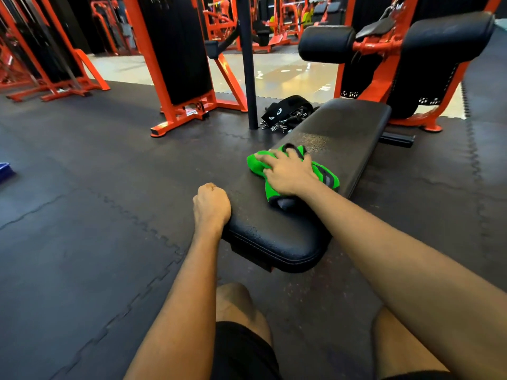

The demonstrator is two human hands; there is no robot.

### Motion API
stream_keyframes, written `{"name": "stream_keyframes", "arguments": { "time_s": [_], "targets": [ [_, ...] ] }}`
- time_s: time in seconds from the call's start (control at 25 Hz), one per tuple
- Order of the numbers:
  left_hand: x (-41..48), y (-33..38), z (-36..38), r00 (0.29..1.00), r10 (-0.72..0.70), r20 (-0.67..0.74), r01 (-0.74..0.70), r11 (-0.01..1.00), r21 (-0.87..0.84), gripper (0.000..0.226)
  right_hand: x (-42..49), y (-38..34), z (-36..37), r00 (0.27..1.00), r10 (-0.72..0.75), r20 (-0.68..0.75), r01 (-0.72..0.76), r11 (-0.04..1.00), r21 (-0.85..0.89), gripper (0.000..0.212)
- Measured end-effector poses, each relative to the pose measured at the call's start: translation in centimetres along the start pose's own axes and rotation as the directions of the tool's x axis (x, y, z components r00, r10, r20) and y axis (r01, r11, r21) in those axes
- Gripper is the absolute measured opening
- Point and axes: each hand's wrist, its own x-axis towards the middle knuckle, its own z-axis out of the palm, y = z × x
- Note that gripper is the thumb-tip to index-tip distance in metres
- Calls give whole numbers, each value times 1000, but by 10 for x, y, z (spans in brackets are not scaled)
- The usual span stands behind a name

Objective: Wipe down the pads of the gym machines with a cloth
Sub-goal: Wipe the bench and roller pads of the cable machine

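Note:
A long black bench pad (343,127) runs away from me, low over the floor, with a wet speckled patch near its middle. A green cloth (256,163) with grey trim lies bunched on the pad. My right hand (288,174) presses down on the cloth, its fingers curled into the folds. At the near left edge of the pad, my left hand (211,205) grips the rim with curled fingers. Two black roller pads (326,43) sit on the orange machine frame beyond the bench's far end.
A black pole (248,64) stands just left of the bench, with black straps and metal clips (285,111) at its foot. Orange weight machines (175,64) stand behind on dark rubber floor tiles. A blue object (5,171) shows at the left edge. My knees are below the bench.

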Motion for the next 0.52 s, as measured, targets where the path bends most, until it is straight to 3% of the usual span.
{"name": "stream_keyframes", "arguments": {
  "time_s": [0.12,0.24,0.36,0.52],
  "targets": [
    [0,0,0,1000,-8,4,8,1000,-9,28,-61,4,3,994,-82,-78,83,996,9,51],
    [3,-1,2,1000,-28,9,29,999,-22,30,-102,18,3,988,32,-153,-23,998,56,50],
    [4,-3,2,999,-31,-8,31,999,-26,29,-90,24,4,973,178,-145,-166,982,90,50],
    [4,-5,3,999,-37,-37,36,999,-26,29,-24,19,-1,971,229,-76,-228,974,23,52]
  ]
}}
